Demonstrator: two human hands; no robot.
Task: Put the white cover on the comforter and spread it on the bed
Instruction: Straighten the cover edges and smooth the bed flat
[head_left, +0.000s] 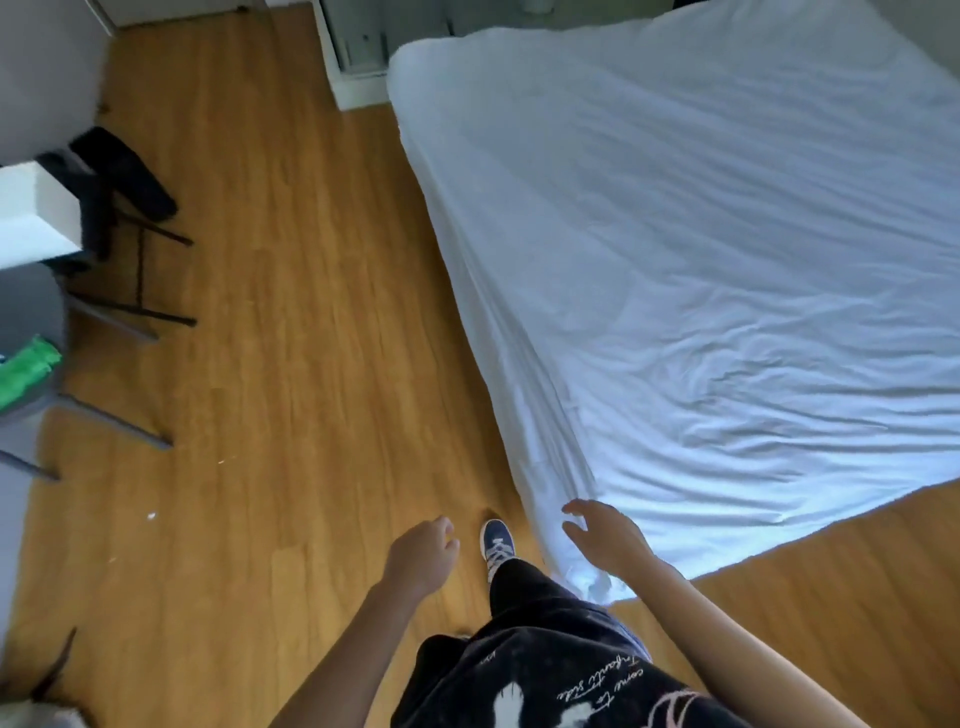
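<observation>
Both hands are out in front of the person and neither grips anything. Right hand (605, 538) is spread, fingers apart and only slightly bent, palm turned toward the near corner of the white covered comforter (701, 270); it hovers just beside the fabric at that corner, and whether the fingertips actually touch the cloth cannot be told. Left hand (421, 553) hangs over the wooden floor (291, 312) with its fingers loosely curled inward, holding nothing, well apart from the bedding.

Between the two hands, a blue sneaker (497, 540) with white laces points forward on the floor, and a dark trouser leg rises from it toward the camera. Below that is a dark printed shirt (561, 686) with pale lettering and pink marks.

From the right hand outward, the comforter lies spread flat across the bed, filling the upper right of the view. Its surface is creased, with deeper wrinkles near the close end. Its left edge drapes down the side of the bed in long folds almost to the floor, and the near corner bunches into a small heap beside the person's leg.

Farther left, a chair (119, 218) with dark clothing hung over it stands beside a white table edge (36, 213). Something green (28, 369) lies on a grey seat lower down. A white cabinet (353, 57) stands at the far end, just beside the bed's far corner
</observation>
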